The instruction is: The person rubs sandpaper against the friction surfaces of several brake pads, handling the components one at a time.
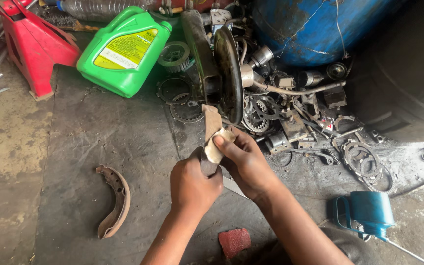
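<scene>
- Top right of the floor: blue drum [315,29], biggest item, with a heap of sprockets, clutch plates and brackets [290,118] piled against its base.
- Green oil jug [123,49] on its side at top centre-left, red jack stand [30,41] beside it in the corner.
- Brake drum plate [229,73] standing on edge just above the hands, near the upper tip of the held part.
- Left hand [192,184]: grip wrapped tight around the lower end of a curved brake shoe [210,122], held upright over the concrete floor [74,147].
- Right hand [244,159]: fingers pinching a folded piece of sandpaper [217,145] pressed against the shoe's lining face.
- Second brake shoe [115,201] lying flat on the floor, well left of the hands.
- Blue oil can [369,211] at lower right, spout pointing away.
- Red abrasive block [234,241] on the floor between the forearms.
- Risks, my read: shoe is held at one end only, so hard strokes could twist it out of the left grip onto the concrete. Oily residue from the floor or parts heap reaching the lining would contaminate it. Uneven pressure could leave the lining patchy. Bare fingers run close to the shoe's metal edge.
</scene>
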